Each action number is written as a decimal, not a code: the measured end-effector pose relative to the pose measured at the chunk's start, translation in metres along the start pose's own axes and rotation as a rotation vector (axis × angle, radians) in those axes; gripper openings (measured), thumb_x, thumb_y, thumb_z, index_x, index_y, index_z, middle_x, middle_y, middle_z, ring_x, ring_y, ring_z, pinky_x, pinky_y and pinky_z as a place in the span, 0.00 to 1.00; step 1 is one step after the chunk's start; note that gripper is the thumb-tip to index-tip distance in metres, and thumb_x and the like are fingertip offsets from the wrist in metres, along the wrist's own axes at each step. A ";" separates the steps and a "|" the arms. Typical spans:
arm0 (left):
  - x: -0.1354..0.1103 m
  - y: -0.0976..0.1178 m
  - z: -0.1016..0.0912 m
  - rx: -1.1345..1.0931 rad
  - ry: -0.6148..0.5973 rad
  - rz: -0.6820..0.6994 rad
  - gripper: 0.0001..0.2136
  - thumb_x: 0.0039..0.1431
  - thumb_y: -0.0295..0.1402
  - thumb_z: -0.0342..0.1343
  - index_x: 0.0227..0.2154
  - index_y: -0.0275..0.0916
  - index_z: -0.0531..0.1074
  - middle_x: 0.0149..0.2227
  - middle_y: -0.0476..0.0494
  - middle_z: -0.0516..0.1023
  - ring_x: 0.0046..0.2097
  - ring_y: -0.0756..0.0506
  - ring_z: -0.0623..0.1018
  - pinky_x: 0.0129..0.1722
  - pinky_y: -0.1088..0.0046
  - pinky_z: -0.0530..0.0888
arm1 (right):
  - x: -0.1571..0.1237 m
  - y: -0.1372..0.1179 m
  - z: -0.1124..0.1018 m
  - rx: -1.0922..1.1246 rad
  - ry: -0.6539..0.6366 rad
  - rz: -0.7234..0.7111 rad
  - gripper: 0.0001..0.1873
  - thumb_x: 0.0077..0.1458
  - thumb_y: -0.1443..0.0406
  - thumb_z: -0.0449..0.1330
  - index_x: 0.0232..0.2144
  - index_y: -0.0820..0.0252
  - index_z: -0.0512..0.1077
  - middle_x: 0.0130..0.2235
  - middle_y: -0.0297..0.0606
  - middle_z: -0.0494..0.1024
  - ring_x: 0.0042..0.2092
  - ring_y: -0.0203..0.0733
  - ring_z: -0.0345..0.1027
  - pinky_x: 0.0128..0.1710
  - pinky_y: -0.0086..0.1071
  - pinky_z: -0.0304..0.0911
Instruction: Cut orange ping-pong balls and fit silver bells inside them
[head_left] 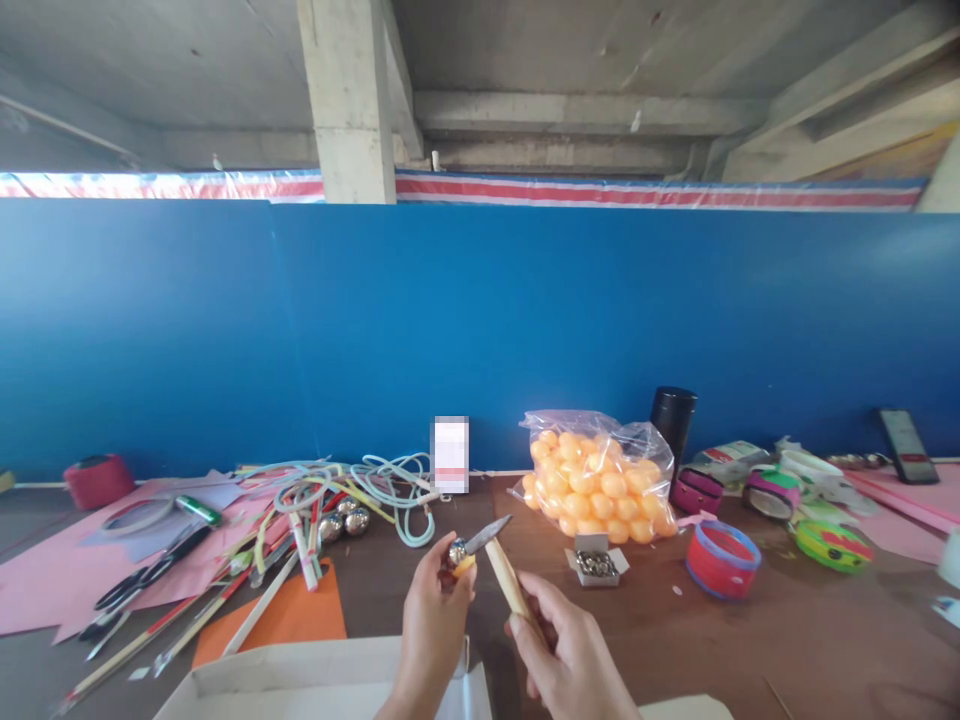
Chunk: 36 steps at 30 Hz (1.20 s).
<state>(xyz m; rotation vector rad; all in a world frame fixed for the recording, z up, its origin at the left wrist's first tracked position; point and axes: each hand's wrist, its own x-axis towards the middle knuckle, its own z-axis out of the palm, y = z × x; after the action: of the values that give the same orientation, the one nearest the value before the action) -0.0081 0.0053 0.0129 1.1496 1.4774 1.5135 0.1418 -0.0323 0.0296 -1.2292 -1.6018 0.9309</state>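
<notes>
My right hand (564, 650) is closed round the pale wooden handle of a small knife (501, 563). Its blade points up and left, towards my left hand. My left hand (433, 622) pinches a small orange piece with a shiny metal ball on it (459, 556), right at the blade. Both hands are low in the middle of the view, above a brown table (810, 640). A clear bag of orange balls (596, 487) sits just behind them to the right.
A small box of metal balls (597, 562) lies by the bag. Coloured tape rolls (722, 558), a black cylinder (673, 422) and a phone (907, 445) stand at right. Tubes, sticks, scissors (142, 580) and pink sheets clutter the left. A white box edge (300, 680) lies at the front.
</notes>
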 end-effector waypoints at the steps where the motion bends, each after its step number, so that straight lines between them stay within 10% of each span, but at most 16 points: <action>1: 0.000 0.000 0.000 -0.008 0.002 0.002 0.25 0.45 0.41 0.58 0.47 0.34 0.69 0.30 0.45 0.77 0.28 0.47 0.76 0.29 0.73 0.73 | 0.000 0.000 0.000 0.005 0.003 0.002 0.20 0.52 0.58 0.53 0.46 0.58 0.68 0.24 0.32 0.73 0.16 0.32 0.63 0.15 0.23 0.59; 36: 0.002 -0.004 -0.003 0.037 -0.045 0.047 0.26 0.48 0.42 0.57 0.50 0.35 0.66 0.37 0.40 0.77 0.32 0.45 0.77 0.32 0.72 0.73 | 0.006 0.000 -0.006 0.229 0.027 0.174 0.19 0.53 0.57 0.54 0.46 0.59 0.66 0.31 0.36 0.76 0.17 0.29 0.63 0.11 0.20 0.54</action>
<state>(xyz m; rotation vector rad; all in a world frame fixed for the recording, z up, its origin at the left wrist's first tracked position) -0.0121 0.0063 0.0094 1.2403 1.4632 1.4881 0.1469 -0.0259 0.0332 -1.2269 -1.3404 1.1680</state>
